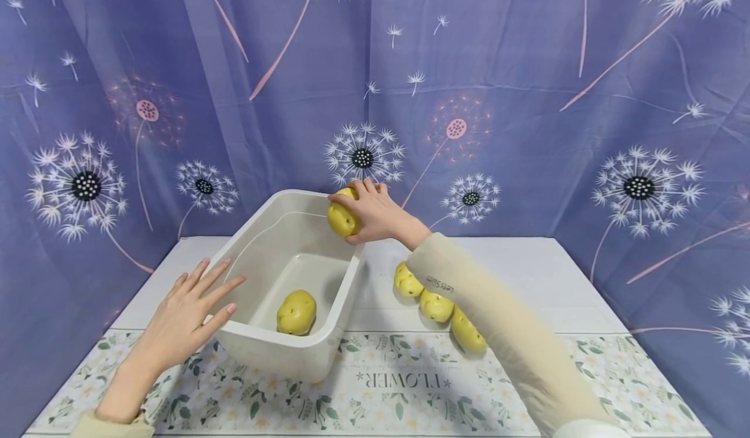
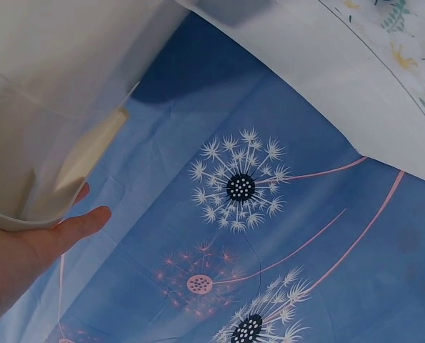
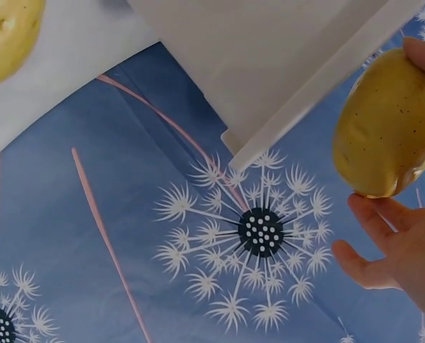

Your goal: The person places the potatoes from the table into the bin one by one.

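Note:
My right hand point(image 1: 377, 213) grips a yellow potato point(image 1: 341, 220) between thumb and fingers, over the far right corner of a pale grey plastic bin point(image 1: 275, 353). Up close in the right wrist view, the potato point(image 3: 385, 128) looks smooth and speckled, held at its two ends above the rim. Inside the bin, a second potato point(image 1: 296, 312) lies on the floor at the near end. With fingers straight and spread, my left hand point(image 1: 184, 311) rests at the bin's left rim. In the left wrist view its thumb lies along the rim.
Three more potatoes lie in a slanting row right of the bin, under my right forearm: a far one point(image 1: 407, 280), a middle one point(image 1: 436, 306) and a near one point(image 1: 467, 330). A floral mat point(image 1: 404, 399) covers the table's front. A blue dandelion curtain point(image 1: 515, 99) hangs behind.

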Demonstrator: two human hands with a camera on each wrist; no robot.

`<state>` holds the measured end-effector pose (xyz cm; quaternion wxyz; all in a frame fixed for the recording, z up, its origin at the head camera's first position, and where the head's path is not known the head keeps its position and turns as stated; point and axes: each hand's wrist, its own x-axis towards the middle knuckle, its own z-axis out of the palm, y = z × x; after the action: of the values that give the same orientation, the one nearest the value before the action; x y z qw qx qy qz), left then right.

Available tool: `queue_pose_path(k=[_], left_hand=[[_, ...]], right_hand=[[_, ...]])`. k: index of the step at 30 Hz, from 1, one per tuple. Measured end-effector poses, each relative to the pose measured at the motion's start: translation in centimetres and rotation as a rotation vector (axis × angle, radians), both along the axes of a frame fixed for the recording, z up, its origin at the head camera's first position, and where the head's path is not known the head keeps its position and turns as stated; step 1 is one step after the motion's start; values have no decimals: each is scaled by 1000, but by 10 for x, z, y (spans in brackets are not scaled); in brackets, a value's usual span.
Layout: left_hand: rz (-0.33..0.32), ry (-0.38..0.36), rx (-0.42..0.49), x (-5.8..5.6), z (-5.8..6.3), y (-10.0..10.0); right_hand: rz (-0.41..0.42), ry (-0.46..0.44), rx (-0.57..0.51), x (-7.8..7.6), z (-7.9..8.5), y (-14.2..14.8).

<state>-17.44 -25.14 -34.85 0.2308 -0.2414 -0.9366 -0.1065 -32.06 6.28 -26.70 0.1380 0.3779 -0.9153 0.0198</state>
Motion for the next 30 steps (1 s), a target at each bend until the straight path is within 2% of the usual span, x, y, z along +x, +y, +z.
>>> queue_pose_path(k=[30], left_hand=[[3, 4, 1, 0, -1, -1]], right_hand=[[-33, -29, 60, -8, -3, -17]])
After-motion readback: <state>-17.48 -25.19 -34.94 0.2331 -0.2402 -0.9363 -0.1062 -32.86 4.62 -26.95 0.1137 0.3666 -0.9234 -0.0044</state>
